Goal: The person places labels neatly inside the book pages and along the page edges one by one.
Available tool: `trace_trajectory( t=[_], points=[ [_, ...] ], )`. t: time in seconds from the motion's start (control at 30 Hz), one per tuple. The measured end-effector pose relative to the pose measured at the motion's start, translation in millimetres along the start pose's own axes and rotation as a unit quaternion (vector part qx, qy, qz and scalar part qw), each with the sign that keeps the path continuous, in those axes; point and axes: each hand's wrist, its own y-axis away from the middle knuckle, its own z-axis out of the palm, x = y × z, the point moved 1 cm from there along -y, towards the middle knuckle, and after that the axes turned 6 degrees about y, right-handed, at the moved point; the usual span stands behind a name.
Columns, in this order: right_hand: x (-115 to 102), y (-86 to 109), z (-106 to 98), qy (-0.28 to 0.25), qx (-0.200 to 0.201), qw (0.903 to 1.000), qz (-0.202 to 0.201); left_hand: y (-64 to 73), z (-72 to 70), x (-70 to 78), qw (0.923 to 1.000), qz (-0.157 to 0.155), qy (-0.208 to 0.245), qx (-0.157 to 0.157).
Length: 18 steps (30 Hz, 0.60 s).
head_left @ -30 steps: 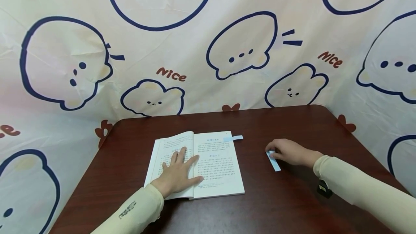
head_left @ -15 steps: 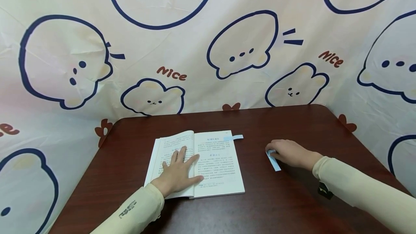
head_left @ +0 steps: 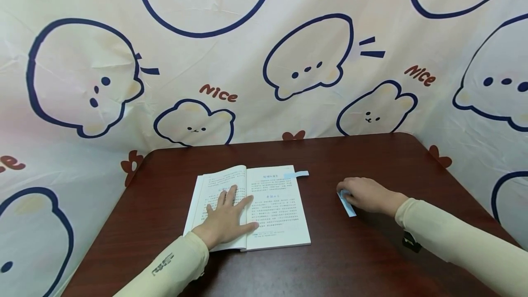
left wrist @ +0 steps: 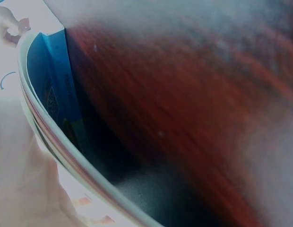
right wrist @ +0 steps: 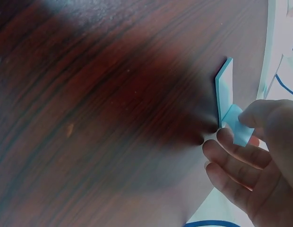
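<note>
An open book (head_left: 277, 212) with printed pages lies on the table. My left hand (head_left: 224, 223) rests on it with the fingers spread, mostly over the left page and across the spine. To the right of the book, my right hand (head_left: 369, 195) is at a small pad of light blue sticky notes (head_left: 349, 208). In the right wrist view the pad (right wrist: 225, 87) lies on the tabletop. Its top sticky note (right wrist: 237, 124) is bent up, pinched at its end between thumb and fingers.
A light blue sticky note (head_left: 302, 174) juts out past the upper right edge of the book's right page. The dark red-brown table (head_left: 330, 159) ends at a patterned cloth backdrop (head_left: 247, 68) behind and at both sides.
The right hand has shifted slightly over the pad, and the top sticky note is bent up a little more under its fingers. The left hand and book stay put.
</note>
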Motion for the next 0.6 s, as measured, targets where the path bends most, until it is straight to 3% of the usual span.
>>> trace_trajectory(
  t=[0.33,0.6],
  points=[
    [-3,-2.6,4,0.028,0.013,0.9995,0.012,-0.9,-2.4,0.7,1.0,-0.001,-0.001,-0.001],
    [-11,-2.5,9,0.092,0.049,0.9946,-0.005,0.6,-1.2,1.3,1.0,-0.002,-0.001,-0.002]
  ],
)
